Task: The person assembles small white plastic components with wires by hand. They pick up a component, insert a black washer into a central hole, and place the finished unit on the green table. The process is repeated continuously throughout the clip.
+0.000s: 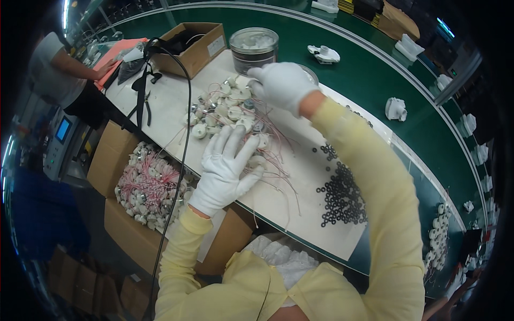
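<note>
at the far left i see a co-worker's arm [75, 65] over an orange sheet [115, 56] on the white worktop [166, 104], with a brown carton of pink-wired parts [147, 187] below. my gloved left hand [225, 168] lies flat, fingers spread, on the pile of round white parts [225, 109]; my right hand [284, 85] pinches one beside a grey tin [254, 48]. black rings [342, 195] lie by the green conveyor [375, 75].

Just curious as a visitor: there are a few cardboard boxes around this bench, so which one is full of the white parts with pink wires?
The open cardboard box below the table's left edge, beside the left hand. The box on the table holds dark items.
</note>
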`<move>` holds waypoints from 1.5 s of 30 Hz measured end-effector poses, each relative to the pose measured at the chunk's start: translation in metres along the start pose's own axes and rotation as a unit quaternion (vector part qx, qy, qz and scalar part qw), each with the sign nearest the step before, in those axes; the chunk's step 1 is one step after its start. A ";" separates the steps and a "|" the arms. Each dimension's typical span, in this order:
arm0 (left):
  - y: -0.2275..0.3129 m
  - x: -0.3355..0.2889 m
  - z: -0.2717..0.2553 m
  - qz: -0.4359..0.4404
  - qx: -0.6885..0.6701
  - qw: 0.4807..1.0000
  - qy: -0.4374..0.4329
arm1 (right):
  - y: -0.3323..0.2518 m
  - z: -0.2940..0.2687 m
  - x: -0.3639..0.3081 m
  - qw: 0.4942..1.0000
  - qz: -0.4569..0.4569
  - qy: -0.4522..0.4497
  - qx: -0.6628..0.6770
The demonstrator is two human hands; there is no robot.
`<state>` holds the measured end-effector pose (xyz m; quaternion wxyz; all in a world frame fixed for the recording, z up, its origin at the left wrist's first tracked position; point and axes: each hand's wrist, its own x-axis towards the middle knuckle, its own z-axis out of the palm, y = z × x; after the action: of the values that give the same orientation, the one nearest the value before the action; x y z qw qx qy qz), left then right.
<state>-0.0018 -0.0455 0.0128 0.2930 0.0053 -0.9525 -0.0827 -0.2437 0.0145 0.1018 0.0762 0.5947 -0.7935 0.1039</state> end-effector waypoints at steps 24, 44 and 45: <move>-0.146 0.063 0.025 -0.088 -0.043 0.995 0.037 | -0.013 -0.002 -0.018 0.988 0.030 -0.144 0.039; -0.046 0.104 0.038 0.042 0.093 0.994 0.023 | -0.002 -0.184 -0.171 0.716 0.072 0.311 0.621; -0.050 0.103 0.037 0.028 0.088 0.995 0.034 | 0.035 -0.205 -0.208 0.722 -0.014 0.194 0.664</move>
<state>-0.1094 -0.0949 0.0324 0.3260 0.0070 -0.9453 0.0097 -0.2197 0.2691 0.2463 -0.1843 0.4712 -0.4813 0.7158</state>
